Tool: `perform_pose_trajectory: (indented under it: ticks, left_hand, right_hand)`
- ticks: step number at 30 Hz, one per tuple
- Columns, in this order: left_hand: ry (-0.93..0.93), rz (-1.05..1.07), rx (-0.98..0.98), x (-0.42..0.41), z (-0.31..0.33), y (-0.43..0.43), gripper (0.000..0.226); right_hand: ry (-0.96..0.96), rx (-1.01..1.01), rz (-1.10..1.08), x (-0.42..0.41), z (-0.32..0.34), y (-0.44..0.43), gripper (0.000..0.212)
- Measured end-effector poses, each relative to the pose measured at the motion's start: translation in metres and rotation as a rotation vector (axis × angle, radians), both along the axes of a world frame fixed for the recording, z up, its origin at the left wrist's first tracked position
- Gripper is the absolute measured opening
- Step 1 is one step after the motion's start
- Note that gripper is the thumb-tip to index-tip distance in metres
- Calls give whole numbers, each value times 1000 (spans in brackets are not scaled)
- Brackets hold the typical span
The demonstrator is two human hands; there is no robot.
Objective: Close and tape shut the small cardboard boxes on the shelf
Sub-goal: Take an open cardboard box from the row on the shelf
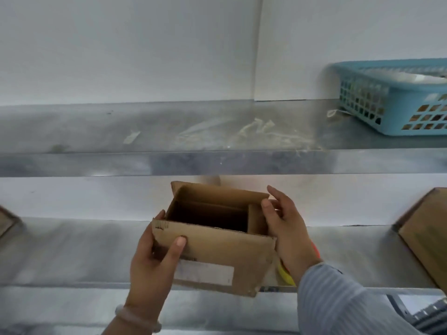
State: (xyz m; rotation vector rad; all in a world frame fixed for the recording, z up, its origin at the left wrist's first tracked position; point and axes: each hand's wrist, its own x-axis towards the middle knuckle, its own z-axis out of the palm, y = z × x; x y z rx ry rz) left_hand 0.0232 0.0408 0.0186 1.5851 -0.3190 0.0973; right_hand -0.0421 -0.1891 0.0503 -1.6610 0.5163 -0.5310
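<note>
A small open cardboard box [225, 252] is held over the front of the lower metal shelf [72, 252], its flaps up and its inside dark. A pale label patch is on its near flap. My left hand [154, 259] grips the box's left side, thumb pressed on the near flap. My right hand [287, 228] holds the right side, thumb on the right flap and fingers behind it. A yellow and orange object [286, 274], partly hidden, shows under my right wrist.
An upper metal shelf [169, 131] carries scraps of tape and a blue plastic basket [399, 97] at the right. Another cardboard box [425, 235] leans at the right edge of the lower shelf. A cardboard corner [6, 222] shows at the far left.
</note>
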Motion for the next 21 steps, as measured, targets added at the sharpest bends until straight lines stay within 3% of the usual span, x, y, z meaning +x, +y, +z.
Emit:
perform_pose_trajectory:
  ticks: [4, 8, 12, 14, 16, 21]
  left_hand:
    - [4, 53, 46, 15, -21, 8, 50]
    - [45, -34, 100, 21, -49, 12, 61]
    - [28, -101, 175, 23, -62, 15, 63]
    - [33, -138, 179, 26, -65, 15, 66]
    - [45, -177, 185, 28, -64, 12, 72]
    - [35, -237, 207, 39, -65, 8, 60]
  right_hand:
    - [91, 144, 128, 8, -20, 11, 34]
    - [100, 209, 169, 2, -35, 14, 25]
    - [107, -53, 238, -14, -55, 4, 24]
    - [177, -257, 341, -17, -63, -6, 42]
    - [276, -390, 405, -15, -64, -13, 48]
    - [361, -443, 411, -12, -68, -22, 52]
